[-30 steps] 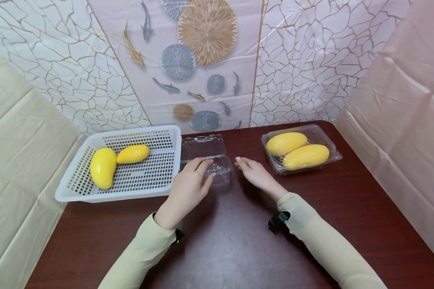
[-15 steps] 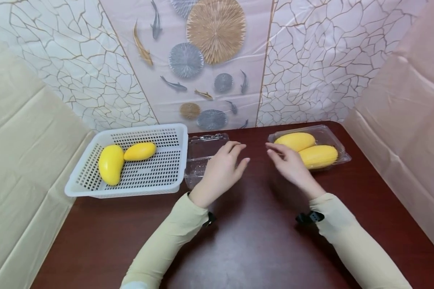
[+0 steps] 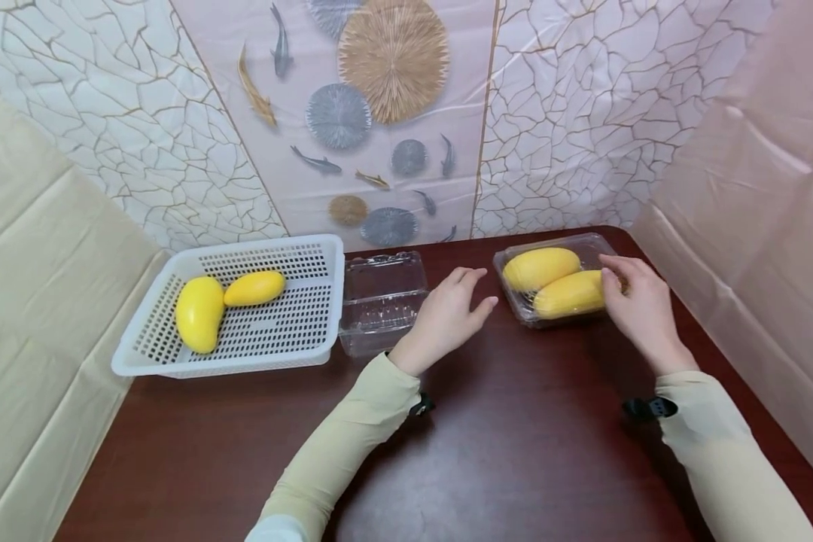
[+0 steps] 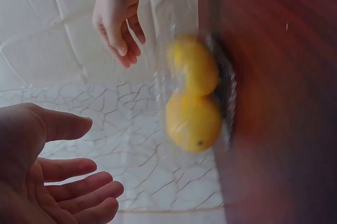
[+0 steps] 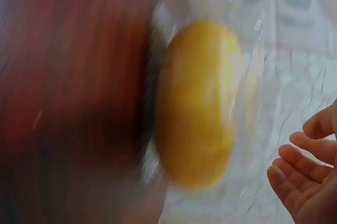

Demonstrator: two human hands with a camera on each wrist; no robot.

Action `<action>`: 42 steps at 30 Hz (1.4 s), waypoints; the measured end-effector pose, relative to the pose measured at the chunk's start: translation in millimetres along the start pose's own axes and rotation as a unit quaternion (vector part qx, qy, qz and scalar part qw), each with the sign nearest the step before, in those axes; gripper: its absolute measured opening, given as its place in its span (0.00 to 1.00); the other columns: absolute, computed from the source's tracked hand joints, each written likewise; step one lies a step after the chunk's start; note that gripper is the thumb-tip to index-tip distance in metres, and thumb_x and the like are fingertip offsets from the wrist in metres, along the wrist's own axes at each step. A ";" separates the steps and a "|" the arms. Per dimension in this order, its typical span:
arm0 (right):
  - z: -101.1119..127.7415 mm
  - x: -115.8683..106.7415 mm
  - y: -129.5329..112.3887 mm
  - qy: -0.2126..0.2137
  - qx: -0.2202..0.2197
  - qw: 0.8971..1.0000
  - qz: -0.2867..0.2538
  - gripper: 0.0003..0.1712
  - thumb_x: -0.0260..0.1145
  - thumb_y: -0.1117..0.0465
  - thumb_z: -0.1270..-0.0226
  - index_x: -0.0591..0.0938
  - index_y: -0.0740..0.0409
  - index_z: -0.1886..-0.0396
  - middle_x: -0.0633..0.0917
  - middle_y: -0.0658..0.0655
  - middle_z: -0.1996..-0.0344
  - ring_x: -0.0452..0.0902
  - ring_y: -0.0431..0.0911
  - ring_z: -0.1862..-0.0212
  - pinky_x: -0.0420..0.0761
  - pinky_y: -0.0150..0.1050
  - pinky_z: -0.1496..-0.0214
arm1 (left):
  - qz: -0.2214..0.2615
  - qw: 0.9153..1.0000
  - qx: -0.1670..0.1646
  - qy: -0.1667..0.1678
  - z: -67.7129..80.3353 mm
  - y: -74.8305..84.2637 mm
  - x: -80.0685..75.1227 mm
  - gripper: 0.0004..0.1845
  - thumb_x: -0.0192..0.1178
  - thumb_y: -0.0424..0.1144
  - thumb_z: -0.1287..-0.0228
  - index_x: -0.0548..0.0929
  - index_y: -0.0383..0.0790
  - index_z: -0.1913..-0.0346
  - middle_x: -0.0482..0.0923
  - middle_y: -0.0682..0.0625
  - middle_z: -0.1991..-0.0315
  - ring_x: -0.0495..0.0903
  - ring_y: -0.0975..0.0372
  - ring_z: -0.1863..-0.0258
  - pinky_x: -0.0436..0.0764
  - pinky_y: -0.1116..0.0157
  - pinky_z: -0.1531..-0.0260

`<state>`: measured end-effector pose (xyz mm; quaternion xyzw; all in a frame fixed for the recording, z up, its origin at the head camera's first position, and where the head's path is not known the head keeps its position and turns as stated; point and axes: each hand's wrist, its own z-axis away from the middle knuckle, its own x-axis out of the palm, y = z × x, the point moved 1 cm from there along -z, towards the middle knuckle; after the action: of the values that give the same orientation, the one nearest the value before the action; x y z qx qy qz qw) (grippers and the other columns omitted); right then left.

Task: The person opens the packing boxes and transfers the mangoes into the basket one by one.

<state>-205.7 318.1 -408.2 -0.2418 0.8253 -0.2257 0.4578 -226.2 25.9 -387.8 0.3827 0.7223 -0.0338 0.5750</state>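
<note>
While two mangoes (image 3: 226,307) lie in the white basket (image 3: 325,260) at the table's (image 3: 488,452) left edge, two more sit in the closed clear clamshell (image 3: 596,245) near its far right corner. An empty clamshell (image 3: 382,301) waits between. The left hand (image 3: 447,316) hovers spread; the right hand (image 3: 640,305) touches the box's right end, fingers relaxed.

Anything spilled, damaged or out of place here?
Nothing stands out. Two mangoes lie in the white basket, two more in the closed clamshell box, and an empty clamshell box sits open between them.
</note>
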 end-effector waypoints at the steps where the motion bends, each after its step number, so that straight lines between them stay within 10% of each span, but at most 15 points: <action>1: 1.0 -2.5 7.7 0.000 0.009 1.000 0.006 0.22 0.54 0.58 0.23 0.80 0.66 0.38 0.79 0.68 0.42 0.77 0.61 0.48 0.71 0.45 0.50 | 0.009 1.000 -0.007 -0.007 -1.0 0.2 5.0 0.28 0.60 0.49 0.28 0.74 0.37 0.31 0.77 0.45 0.40 0.80 0.56 0.44 0.80 0.60 0.46; 10: 10.1 -11.1 52.2 -0.062 0.087 0.994 0.026 0.34 0.51 0.49 0.20 0.68 0.71 0.29 0.70 0.77 0.36 0.70 0.70 0.44 0.68 0.66 0.42 | 0.074 0.994 -0.047 -0.062 -8.3 3.7 49.0 0.36 0.61 0.52 0.29 0.67 0.36 0.26 0.74 0.43 0.36 0.77 0.55 0.39 0.77 0.61 0.41; 20: 6.9 0.3 52.9 -0.088 0.104 0.991 0.007 0.39 0.52 0.44 0.20 0.64 0.74 0.27 0.70 0.78 0.37 0.69 0.70 0.40 0.68 0.67 0.39 | 0.087 0.990 -0.078 -0.085 -21.0 -0.2 68.6 0.37 0.60 0.56 0.29 0.68 0.35 0.27 0.74 0.43 0.34 0.76 0.54 0.36 0.76 0.60 0.39; 42: 28.2 3.2 26.9 -0.118 0.087 0.989 0.016 0.38 0.56 0.47 0.22 0.65 0.73 0.28 0.73 0.75 0.40 0.73 0.68 0.42 0.72 0.64 0.42 | 0.060 0.991 -0.082 -0.081 1.7 -8.8 60.1 0.34 0.60 0.53 0.28 0.71 0.33 0.29 0.76 0.41 0.39 0.80 0.53 0.43 0.80 0.58 0.45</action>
<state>-188.0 332.9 -439.8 -0.2129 0.7461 -0.2593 0.5751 -232.8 49.7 -443.3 0.3732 0.6491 0.0291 0.6623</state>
